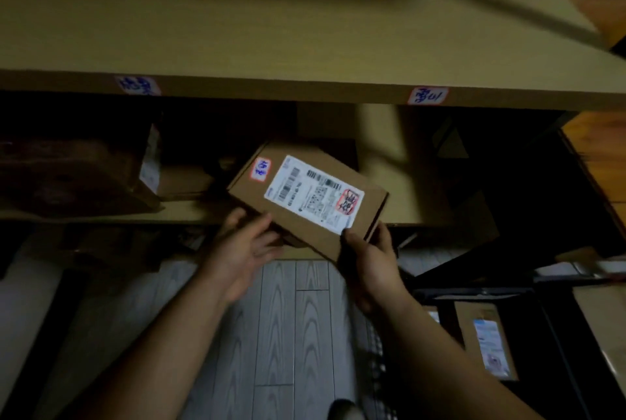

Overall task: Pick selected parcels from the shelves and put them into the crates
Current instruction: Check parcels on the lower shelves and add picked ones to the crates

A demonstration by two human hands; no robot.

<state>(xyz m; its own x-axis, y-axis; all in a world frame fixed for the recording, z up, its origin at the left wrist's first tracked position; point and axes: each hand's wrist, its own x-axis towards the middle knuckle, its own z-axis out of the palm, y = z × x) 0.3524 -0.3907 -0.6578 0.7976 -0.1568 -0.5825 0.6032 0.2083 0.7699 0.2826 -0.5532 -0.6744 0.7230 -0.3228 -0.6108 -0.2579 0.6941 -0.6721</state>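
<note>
1. Dim storeroom, tan wooden shelf (305,91) overhead.
2. Flat brown cardboard parcel (305,196) with a white label hangs tilted off the lower shelf's edge.
3. Right hand (369,260) clamps its near corner; left hand (244,250), fingers spread, steadies underneath, likely for carrying.

Both bare forearms reach forward and up from the bottom edge. The left hand (242,250) is half open, palm turned inward, fingers spread and a little blurred. The right hand (371,263) is closed in a grasp, thumb on top, fingers hidden below.
</note>
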